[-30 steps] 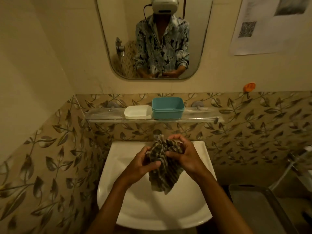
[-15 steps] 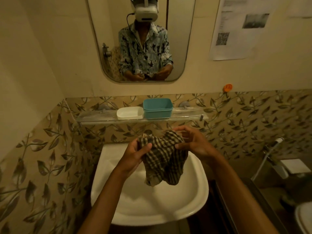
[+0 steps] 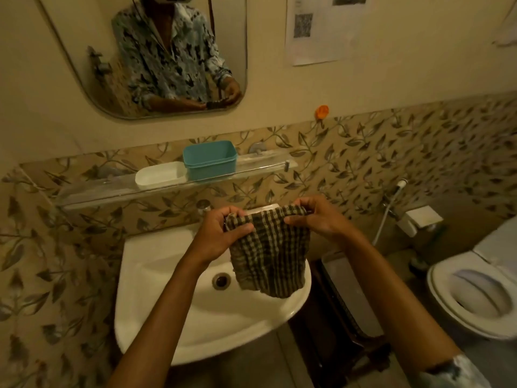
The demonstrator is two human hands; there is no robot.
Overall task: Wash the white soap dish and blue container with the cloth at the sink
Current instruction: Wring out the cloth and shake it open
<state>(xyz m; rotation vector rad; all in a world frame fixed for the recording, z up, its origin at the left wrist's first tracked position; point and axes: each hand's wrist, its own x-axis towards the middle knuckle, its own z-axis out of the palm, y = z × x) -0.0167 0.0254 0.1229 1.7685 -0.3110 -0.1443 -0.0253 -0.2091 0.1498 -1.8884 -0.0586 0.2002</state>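
Note:
A dark checked cloth (image 3: 270,256) hangs spread out over the white sink (image 3: 167,312). My left hand (image 3: 223,233) pinches its top left corner and my right hand (image 3: 319,217) pinches its top right corner. The white soap dish (image 3: 161,175) and the blue container (image 3: 209,159) stand side by side on the glass shelf (image 3: 92,189) above the sink, apart from both hands. The tap (image 3: 204,205) is partly hidden behind my left hand.
A mirror (image 3: 84,51) hangs above the shelf. To the right are a toilet (image 3: 475,292), a hand spray hose (image 3: 389,208) and a grey bin (image 3: 352,292) beside the sink. Leaf-patterned tiles cover the left wall close to the sink.
The cloth was bunched between both hands; now my hands have moved apart and stretched it open. The view has tilted and shifted right, bringing the toilet into sight.

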